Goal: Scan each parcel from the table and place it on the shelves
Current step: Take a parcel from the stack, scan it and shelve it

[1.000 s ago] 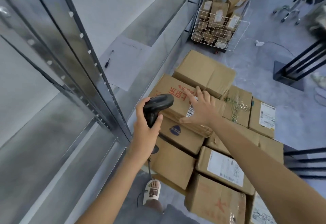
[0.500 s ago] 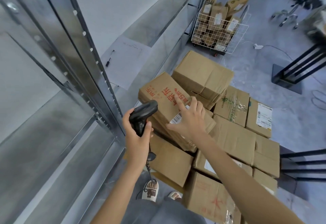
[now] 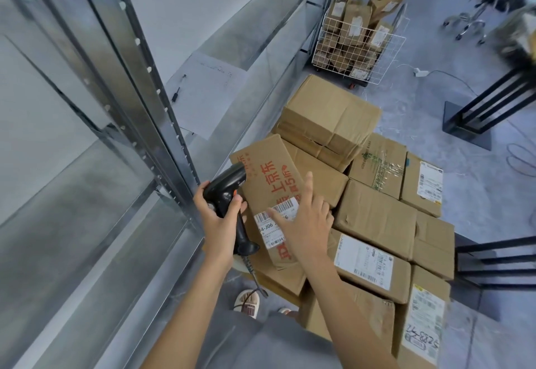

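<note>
The metal shelves (image 3: 139,125) fill the left side, and the stack of cardboard boxes (image 3: 374,217) sits beside them on the right. Compared with half a second ago, the parcel (image 3: 269,194) with red print has been pulled closer and turned, so its white barcode label (image 3: 275,222) now faces up, just beside the scanner. The parcel lies tilted on top of the stack, its near end toward the person. The right hand (image 3: 304,223) lies over the parcel's right edge, index finger stretched up along the top, thumb reaching across the label, the other fingers curled over the side, gripping it. The left hand (image 3: 219,217) is clenched round the handle of the black scanner (image 3: 227,194), whose head points at the parcel's upper left corner.
</note>
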Tool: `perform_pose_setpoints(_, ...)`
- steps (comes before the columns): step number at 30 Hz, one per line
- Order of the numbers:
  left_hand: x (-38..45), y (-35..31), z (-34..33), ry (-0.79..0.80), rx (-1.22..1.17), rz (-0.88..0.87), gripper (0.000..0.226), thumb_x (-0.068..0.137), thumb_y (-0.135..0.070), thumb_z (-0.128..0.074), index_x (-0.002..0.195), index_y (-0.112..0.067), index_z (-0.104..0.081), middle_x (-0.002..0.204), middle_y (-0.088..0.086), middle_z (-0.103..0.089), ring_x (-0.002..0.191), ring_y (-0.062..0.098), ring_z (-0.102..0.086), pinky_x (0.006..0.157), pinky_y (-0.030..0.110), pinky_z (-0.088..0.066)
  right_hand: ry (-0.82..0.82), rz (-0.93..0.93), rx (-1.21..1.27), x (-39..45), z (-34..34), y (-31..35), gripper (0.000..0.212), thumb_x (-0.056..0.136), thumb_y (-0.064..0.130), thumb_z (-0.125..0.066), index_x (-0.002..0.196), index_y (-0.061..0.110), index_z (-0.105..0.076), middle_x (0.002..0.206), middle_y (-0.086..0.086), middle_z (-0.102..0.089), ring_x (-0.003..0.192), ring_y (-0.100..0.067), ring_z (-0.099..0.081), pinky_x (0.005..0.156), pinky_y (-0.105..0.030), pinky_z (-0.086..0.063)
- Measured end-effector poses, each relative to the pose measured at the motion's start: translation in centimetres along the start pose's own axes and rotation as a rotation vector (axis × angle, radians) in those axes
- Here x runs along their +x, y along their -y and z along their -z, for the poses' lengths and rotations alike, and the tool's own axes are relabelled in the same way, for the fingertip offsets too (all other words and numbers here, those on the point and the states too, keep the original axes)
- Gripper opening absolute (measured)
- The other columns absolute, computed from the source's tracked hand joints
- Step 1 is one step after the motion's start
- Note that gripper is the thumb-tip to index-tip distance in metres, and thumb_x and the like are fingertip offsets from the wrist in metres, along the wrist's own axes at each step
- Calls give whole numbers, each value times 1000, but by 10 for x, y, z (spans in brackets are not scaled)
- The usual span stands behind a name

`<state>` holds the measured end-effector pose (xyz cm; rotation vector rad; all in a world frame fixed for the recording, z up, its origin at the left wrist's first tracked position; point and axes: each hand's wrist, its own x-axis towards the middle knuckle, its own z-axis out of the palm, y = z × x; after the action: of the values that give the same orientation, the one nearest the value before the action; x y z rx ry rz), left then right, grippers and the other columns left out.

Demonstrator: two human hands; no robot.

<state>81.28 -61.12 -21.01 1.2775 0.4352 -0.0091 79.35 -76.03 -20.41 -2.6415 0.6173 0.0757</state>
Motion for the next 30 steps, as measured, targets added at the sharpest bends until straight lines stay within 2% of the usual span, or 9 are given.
perform_pose_setpoints(3, 1, 2, 1, 12, 59, -8, 56, 95, -16, -70, 122, -55, -40, 126, -13, -54, 96, -8, -66, 76, 17, -56, 117, -26, 54, 10, 12, -19, 103, 86, 70, -59, 162, 23, -8, 148, -4, -48, 138, -28, -41, 117, -50, -23)
perform_pose_setpoints(7, 0, 7, 3, 32, 55, 37, 58, 94, -22, -73, 129, -52, -38, 131, -11, -52, 111, 4, -62, 82, 22, -51, 305, 62, 182, 21, 28, -30, 83, 88, 59, -65, 156, 41, -21, 149, 4, -49, 138, -27, -44, 118, -57, -23)
perform_pose_setpoints(10, 3, 7, 7, -5, 6, 75, 56, 94, -21, -72, 118, -61, -40, 130, -9, -55, 111, 10, -63, 79, 26, -55, 386, 194, 168, 14, 30, -29, 83, 85, 71, -60, 150, 63, -9, 168, 3, -14, 153, -31, -16, 118, -64, -10)
perform_pose_setpoints(13, 8, 9, 14, -43, -34, 109, 53, 95, -19, -70, 120, -55, -41, 130, -7, -56, 111, 14, -65, 71, 25, -59, 444, 278, 234, 1, 24, -21, 75, 85, 77, -51, 136, 76, 5, 169, 11, 12, 156, -31, 2, 120, -65, -11)
perform_pose_setpoints(15, 9, 9, 17, -44, -41, 114, 53, 95, -19, -70, 122, -54, -41, 130, -8, -56, 113, 16, -64, 74, 28, -60, 417, 290, 214, -4, 20, -17, 70, 91, 73, -47, 137, 75, 5, 167, 16, 14, 156, -30, -2, 121, -62, -15)
perform_pose_setpoints(17, 10, 10, 19, -45, -38, 114, 54, 95, -19, -71, 120, -57, -41, 133, -5, -55, 118, 20, -62, 88, 40, -59, 383, 294, 193, -6, 15, -14, 66, 94, 71, -44, 143, 70, 0, 167, 21, 10, 153, -30, -10, 120, -60, -20)
perform_pose_setpoints(21, 9, 11, 23, -50, -30, 113, 55, 94, -19, -71, 123, -55, -41, 140, 1, -52, 123, 26, -60, 101, 56, -52, 294, 266, 240, -17, 8, -8, 64, 89, 68, -37, 148, 65, -11, 161, 32, 0, 146, -33, -18, 117, -59, -23)
perform_pose_setpoints(26, 8, -4, 26, -62, 5, 36, 54, 95, -19, -71, 118, -58, -42, 135, 0, -56, 115, 23, -64, 95, 45, -55, 206, 214, 418, -29, 12, -1, 61, 85, 64, -43, 142, 68, -23, 159, 40, -8, 143, -27, -21, 117, -57, -20)
perform_pose_setpoints(30, 5, -40, 30, -14, 61, -108, 58, 87, -26, -74, 120, -61, -42, 140, 4, -54, 118, 29, -64, 101, 53, -52, 44, 249, 494, -29, 30, 1, 62, 82, 67, -42, 141, 68, -27, 156, 45, -10, 141, -26, -23, 117, -56, -22)
